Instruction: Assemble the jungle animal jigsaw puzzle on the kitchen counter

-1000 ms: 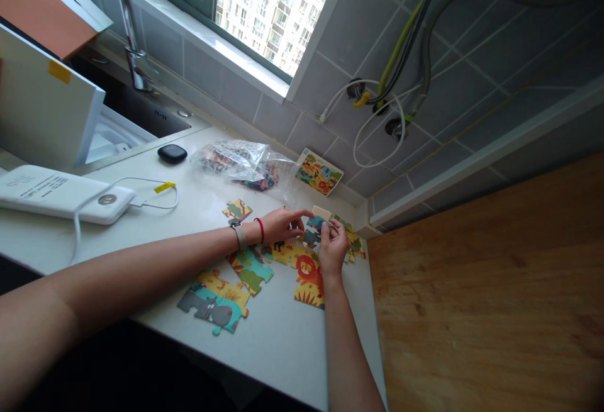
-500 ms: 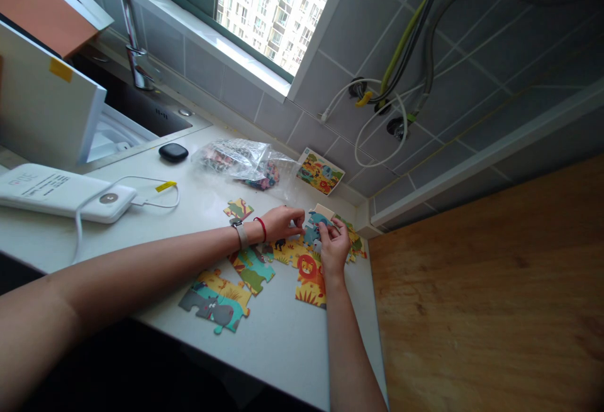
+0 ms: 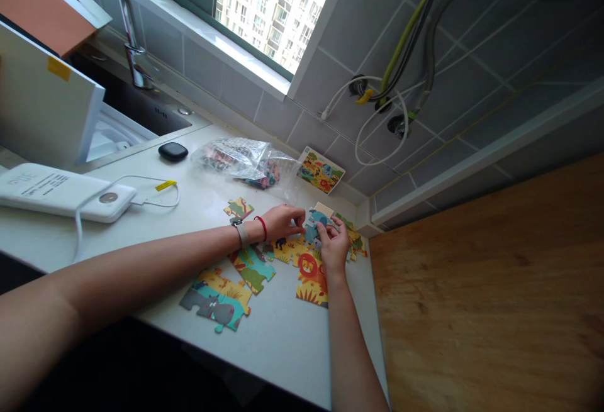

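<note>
Blue elephant puzzle pieces (image 3: 317,218) lie at the top of a partly joined jigsaw on the counter. My right hand (image 3: 335,245) grips the elephant piece, its thumb on the face and its fingers at the right edge. Against the left edge of the elephant, my left hand (image 3: 284,222) is closed with fingertips pinched; whatever is between them is hidden. Below sits an orange lion piece (image 3: 309,268), joined to yellow pieces (image 3: 289,250). Under my left wrist lies a green and teal piece (image 3: 255,268). A joined hippo section (image 3: 219,302) rests nearer the counter's front.
A loose puzzle piece (image 3: 238,207) lies beyond my left wrist. Plastic bags of pieces (image 3: 240,160) and a picture card (image 3: 321,170) are by the wall. Leftward are a black case (image 3: 173,151), a white power bank (image 3: 66,192) with cable, and a sink (image 3: 136,107). A wooden panel (image 3: 472,299) borders the right.
My right thumb has shifted slightly left on the elephant piece. Both hands otherwise stay in nearly the same place, and the other pieces look unchanged.
</note>
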A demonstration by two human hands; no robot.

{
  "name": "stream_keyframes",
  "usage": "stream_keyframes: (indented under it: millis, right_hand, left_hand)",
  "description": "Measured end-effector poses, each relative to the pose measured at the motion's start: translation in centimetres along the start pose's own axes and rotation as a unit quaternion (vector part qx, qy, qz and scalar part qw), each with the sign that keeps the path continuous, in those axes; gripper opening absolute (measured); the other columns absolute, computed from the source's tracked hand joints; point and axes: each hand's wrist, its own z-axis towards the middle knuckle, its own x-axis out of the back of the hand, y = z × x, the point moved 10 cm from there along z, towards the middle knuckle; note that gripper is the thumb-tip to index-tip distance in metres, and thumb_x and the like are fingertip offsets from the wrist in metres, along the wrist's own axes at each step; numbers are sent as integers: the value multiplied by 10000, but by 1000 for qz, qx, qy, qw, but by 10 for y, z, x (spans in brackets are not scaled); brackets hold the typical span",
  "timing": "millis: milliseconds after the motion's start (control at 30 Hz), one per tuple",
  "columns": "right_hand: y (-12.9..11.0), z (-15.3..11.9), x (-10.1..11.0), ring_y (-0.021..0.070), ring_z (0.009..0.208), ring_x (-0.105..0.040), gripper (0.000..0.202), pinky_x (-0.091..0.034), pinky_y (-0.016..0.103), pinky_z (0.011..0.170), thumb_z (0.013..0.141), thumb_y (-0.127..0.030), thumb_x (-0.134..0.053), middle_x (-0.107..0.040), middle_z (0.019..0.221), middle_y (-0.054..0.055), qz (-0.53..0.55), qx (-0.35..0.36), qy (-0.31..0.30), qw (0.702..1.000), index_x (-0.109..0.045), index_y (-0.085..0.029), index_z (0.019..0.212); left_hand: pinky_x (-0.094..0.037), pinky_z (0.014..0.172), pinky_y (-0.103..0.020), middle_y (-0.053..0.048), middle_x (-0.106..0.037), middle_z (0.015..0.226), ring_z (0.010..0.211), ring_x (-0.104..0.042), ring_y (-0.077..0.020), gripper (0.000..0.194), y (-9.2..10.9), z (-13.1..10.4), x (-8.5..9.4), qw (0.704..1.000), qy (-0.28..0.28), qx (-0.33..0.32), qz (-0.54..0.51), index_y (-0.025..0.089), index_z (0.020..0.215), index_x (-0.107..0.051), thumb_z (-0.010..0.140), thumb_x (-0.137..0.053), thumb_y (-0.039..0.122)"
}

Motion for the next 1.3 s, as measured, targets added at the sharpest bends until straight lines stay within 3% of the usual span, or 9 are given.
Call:
stream_keyframes:
  millis: [1033, 1300]
  right_hand:
    - [-2, 3, 5, 255, 848, -765, 653, -606, 327, 683, 799, -549, -776, -778, 856, 81, -7, 7, -28, 1000, -604, -139, 1277]
    - [0, 2, -1, 193, 661, -671, 597, -570, 294, 555, 724, -560, -804, -715, 774, 28, -23, 2, -35, 999, -652, -153, 1134]
  left_hand:
    - [-404, 665, -230, 17, -685, 798, 703, -592, -141, 178, -1, 0, -1, 1000, -2, 1, 21, 199, 812, -608, 871, -748, 291]
    - [-401, 651, -217, 24, -690, 782, 694, -597, -135, 187, -7, 1, -3, 1000, -5, 8, 16, 199, 800, -624, 848, -781, 288]
